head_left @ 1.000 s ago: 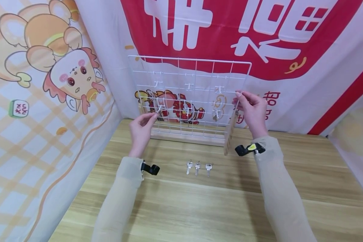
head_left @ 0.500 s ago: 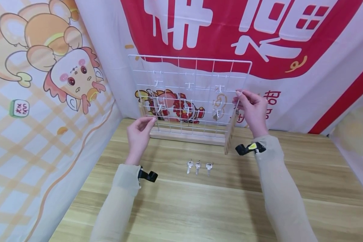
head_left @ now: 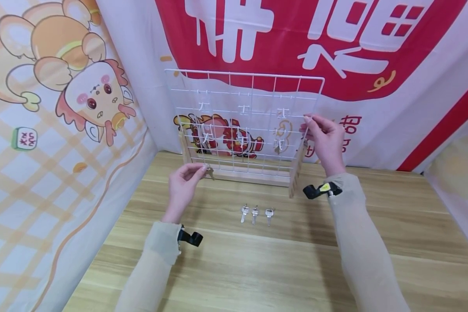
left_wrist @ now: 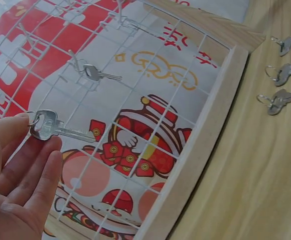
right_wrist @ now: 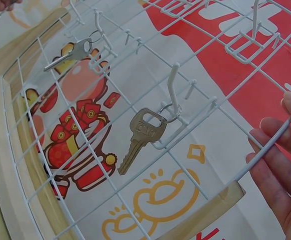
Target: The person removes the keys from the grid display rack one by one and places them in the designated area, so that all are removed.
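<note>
A silver key (left_wrist: 46,126) on a small ring is pinched between thumb and fingertips of my left hand (head_left: 184,184), low in front of the white wire grid rack (head_left: 245,77). In the left wrist view the ring lies at the fingertips and the blade points right. My right hand (head_left: 328,143) grips the rack's right edge wire between thumb and fingers. One key (right_wrist: 146,131) hangs by its ring from the lower right hook (right_wrist: 172,87); another key (right_wrist: 71,54) hangs from the lower middle hook. The lower left hook (head_left: 206,138) carries no key.
Three more ringed keys lie in a row on the wooden table: a left key (head_left: 244,213), a middle key (head_left: 255,214) and a right key (head_left: 269,216). The rack stands in a wooden base (head_left: 242,175) before a printed cloth backdrop (head_left: 374,130). Upper hooks (head_left: 243,109) hold nothing.
My left hand has come down from beside the lower left hook toward the rack's base, and the key in it now shows plainly. My right hand stays at the rack's edge.
</note>
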A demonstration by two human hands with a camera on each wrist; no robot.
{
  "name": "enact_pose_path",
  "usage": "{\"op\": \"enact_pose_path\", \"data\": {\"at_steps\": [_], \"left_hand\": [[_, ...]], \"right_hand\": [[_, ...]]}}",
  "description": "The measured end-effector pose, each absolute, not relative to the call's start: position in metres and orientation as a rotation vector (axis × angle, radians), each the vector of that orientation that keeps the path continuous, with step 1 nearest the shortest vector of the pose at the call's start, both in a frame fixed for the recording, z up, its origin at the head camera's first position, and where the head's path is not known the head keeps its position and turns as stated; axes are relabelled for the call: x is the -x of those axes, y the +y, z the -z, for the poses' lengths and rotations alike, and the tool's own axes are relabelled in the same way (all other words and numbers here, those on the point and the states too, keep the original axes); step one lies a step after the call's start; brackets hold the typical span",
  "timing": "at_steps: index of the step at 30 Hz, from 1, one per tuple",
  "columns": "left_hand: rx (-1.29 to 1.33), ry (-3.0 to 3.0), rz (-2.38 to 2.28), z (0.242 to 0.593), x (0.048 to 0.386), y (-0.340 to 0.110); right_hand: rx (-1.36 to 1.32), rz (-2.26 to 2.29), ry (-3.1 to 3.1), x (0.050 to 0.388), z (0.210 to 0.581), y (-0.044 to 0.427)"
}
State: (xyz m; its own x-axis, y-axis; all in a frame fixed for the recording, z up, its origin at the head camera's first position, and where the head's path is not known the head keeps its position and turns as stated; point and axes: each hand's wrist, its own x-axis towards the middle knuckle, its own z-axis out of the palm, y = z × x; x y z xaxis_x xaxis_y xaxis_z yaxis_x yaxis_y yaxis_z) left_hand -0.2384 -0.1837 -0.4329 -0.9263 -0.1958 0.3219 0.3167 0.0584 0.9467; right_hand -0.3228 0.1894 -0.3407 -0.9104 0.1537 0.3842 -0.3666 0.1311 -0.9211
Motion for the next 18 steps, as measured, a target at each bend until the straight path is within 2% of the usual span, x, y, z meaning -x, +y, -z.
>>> {"op": "enact_pose_path", "data": {"at_steps": [18], "left_hand": [[0.086,-2.355,1.927,0.473,0.228,-0.170]], "right_hand": [[-0.228,-1.816,-2.014,0.323,0.342,0.189]]}}
